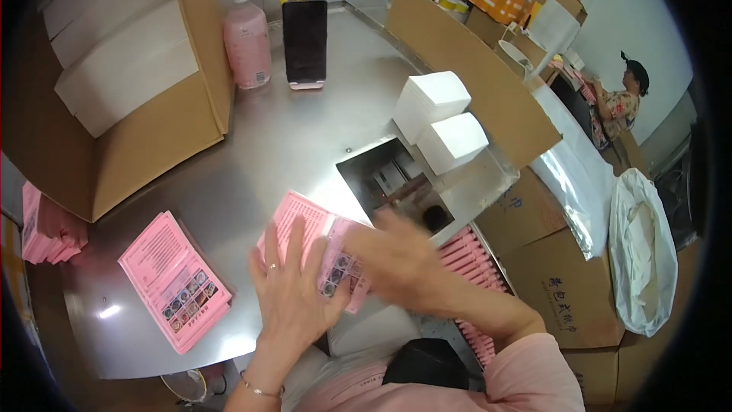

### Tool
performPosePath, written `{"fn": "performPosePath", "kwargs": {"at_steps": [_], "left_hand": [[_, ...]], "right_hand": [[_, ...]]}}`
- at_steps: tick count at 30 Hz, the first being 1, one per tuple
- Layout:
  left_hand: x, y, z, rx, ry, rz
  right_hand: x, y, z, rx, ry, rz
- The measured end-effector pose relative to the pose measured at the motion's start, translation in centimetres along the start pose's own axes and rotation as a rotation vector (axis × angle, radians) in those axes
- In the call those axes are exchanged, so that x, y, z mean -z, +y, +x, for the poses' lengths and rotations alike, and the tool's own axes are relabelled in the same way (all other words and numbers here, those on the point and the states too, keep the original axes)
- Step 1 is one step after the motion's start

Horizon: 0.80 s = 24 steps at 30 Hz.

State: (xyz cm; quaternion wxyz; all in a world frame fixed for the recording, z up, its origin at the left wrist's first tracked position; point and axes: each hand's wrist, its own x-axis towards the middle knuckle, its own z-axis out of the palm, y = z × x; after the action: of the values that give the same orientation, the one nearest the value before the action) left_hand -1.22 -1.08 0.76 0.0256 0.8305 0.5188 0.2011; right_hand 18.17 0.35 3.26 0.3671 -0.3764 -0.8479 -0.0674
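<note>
- Under both hands, near the front edge of the steel table [252, 160], lies a pink flat carton [309, 225], printed with small round pictures along one end; it looks like thin card, so I judge it light, springy and easy to crease.
- Left hand [293, 290] lies flat on it with fingers [296, 240] spread open, a ring on one, pinning rather than gripping.
- Right hand [396, 259] is blurred over the carton's 3 o'clock end; whether it grips is not clear.
- Best hold, in my judgement, is by the long edges or folded corners, since the smooth face would slide on bare steel.
- At 9 o'clock from the carton sits a stack of like pink cartons [175, 282].
- At 1 o'clock, two white paper stacks [442, 122] stand above a machine opening [396, 183].
- At 12 o'clock, well apart, a pink bottle [248, 42] stands beside a dark phone [305, 42].
</note>
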Motion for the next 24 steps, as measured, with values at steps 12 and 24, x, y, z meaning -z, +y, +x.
{"fn": "performPosePath", "kwargs": {"at_steps": [12, 24], "left_hand": [[1.1, 0.5, 0.2, -0.08, 0.094, 0.019], [0.3, -0.4, -1.0, -0.073, -0.019, -0.27]], "right_hand": [[4.5, 12.0, -1.7, -0.523, 0.075, -0.53], [-0.7, -0.2, -4.8, -0.02, -0.063, -0.086]]}}
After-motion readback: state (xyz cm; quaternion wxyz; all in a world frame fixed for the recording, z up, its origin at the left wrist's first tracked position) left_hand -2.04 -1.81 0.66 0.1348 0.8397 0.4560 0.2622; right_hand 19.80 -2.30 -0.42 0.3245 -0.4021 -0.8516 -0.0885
